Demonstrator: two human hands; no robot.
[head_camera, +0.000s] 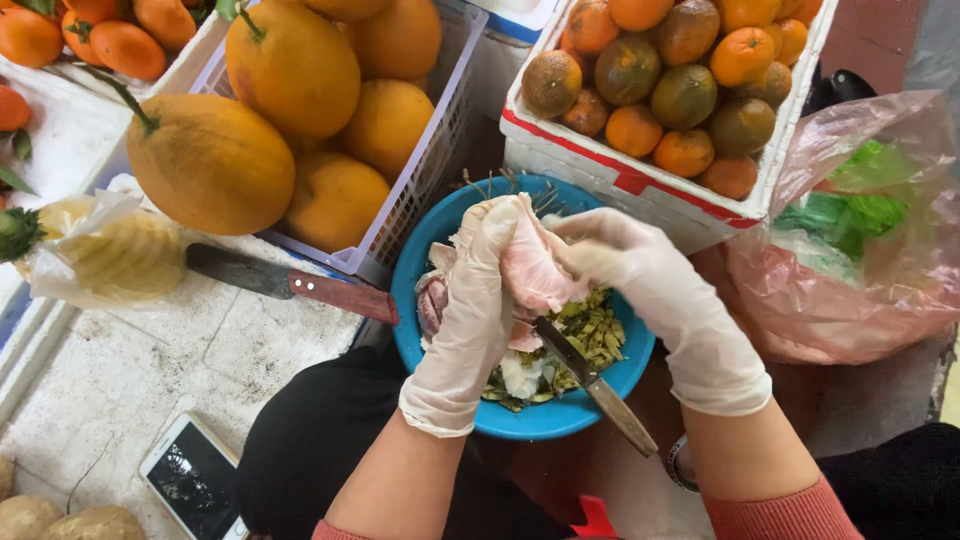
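Note:
Both my hands wear thin white gloves and meet over a blue bowl (420, 260). My left hand (478, 290) grips a pale pink peeled piece of fruit (535, 270) from the left. My right hand (640, 285) touches the same piece from the right and holds a small knife (590, 378), its blade pointing down towards me across the bowl. In the bowl lie greenish peel scraps (590, 335) and white pith pieces.
A large knife with a reddish handle (290, 283) lies on the white board at left, beside a bagged peeled pineapple (110, 255). A white basket of big yellow pomelos (300, 110), a foam box of oranges (660, 80), a pink plastic bag (850, 250) and a phone (195, 480) surround the bowl.

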